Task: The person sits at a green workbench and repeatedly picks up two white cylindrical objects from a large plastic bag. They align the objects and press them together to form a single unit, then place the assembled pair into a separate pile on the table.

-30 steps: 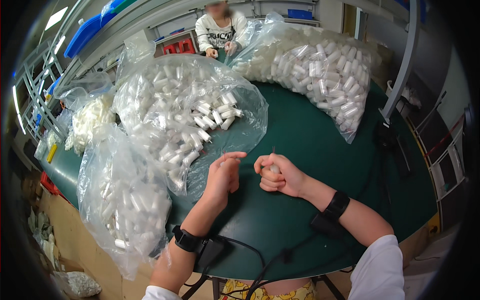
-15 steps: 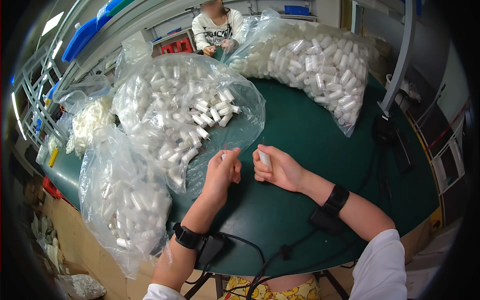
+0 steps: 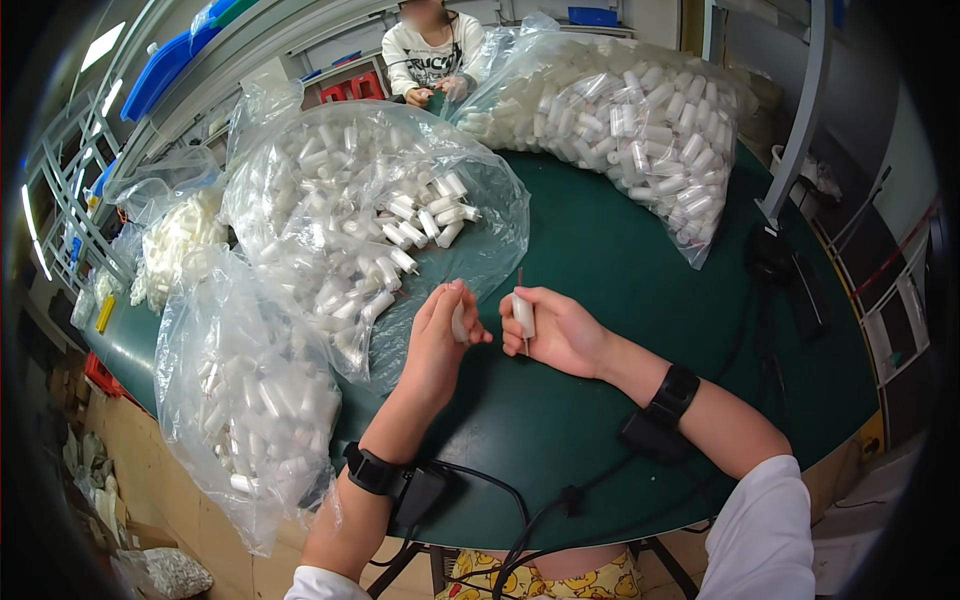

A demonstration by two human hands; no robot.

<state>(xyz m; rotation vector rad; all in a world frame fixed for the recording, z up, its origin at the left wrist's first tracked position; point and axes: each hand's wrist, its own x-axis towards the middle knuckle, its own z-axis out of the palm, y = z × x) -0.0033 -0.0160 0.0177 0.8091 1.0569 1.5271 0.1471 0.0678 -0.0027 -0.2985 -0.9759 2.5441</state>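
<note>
My left hand is closed around a white cylinder, which shows partly between the thumb and fingers. Beside it, a short gap away, my right hand grips another white cylinder upright. A thin reddish wire or pin sticks out of its top, and a thin dark one out of its bottom. Both hands hover over the green table. Just beyond my left hand lies the mouth of a large clear plastic bag, with many loose white cylinders in it.
Another clear bag of cylinders stands at the far right, and a smaller bag hangs over the left edge. Black cables run from my wrist straps. Across the table sits a person. A grey post rises at the right.
My left hand has turned and its fingers have loosened, showing more of its cylinder. My right hand has moved slightly left, and its cylinder now stands straighter, with its lower end showing.
</note>
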